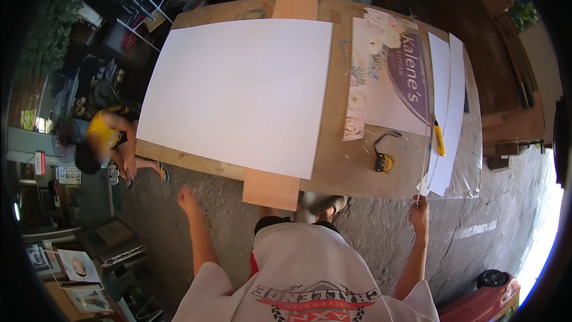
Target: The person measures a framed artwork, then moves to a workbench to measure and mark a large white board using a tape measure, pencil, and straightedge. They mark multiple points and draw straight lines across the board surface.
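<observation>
My right hand [419, 217] is at the near right edge of the table, its fingers closed on the lower end of a thin white strip [425, 170]. Beside that strip, a yellow utility knife [439, 138] lies across long white offcuts [456, 101]. My left hand [187, 198] hangs in the air off the table's near left side, loosely curled, with nothing visible in it. A large blank white sheet [238, 89] covers the left part of the table, resting over a thin wooden board [271, 189] that sticks out at the near edge.
The worktable [339, 161] also bears a yellow-black tape measure [384, 162] and a printed floral panel [387, 77]. Another wooden piece [296, 5] juts out at the far edge. At left, a person in yellow [110, 134] sits low. A red car [485, 298] is at lower right.
</observation>
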The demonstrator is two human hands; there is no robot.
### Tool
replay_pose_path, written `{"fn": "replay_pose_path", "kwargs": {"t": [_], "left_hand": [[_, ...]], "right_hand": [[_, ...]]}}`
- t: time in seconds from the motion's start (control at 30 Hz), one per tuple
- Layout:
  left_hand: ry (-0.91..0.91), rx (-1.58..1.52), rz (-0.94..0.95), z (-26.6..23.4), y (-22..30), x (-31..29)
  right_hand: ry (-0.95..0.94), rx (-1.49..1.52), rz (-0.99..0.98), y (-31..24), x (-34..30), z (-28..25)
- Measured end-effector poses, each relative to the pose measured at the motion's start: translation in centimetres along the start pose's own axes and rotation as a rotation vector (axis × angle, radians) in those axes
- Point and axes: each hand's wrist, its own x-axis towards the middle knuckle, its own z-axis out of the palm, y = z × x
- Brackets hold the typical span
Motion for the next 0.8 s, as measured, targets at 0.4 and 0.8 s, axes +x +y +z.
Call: {"fn": "replay_pose_path", "kwargs": {"t": [0.4, 0.8], "left_hand": [[0.163, 0.674, 0.834, 9.0, 9.1, 37.8], [-0.169, 1.253, 0.776, 12.4, 14.9, 56.0]], "right_hand": [[0.65, -0.359, -0.082, -11.0, -8.8, 17.5], [0.541, 0.076, 0.073, -21.9, -26.6, 39.3]]}}
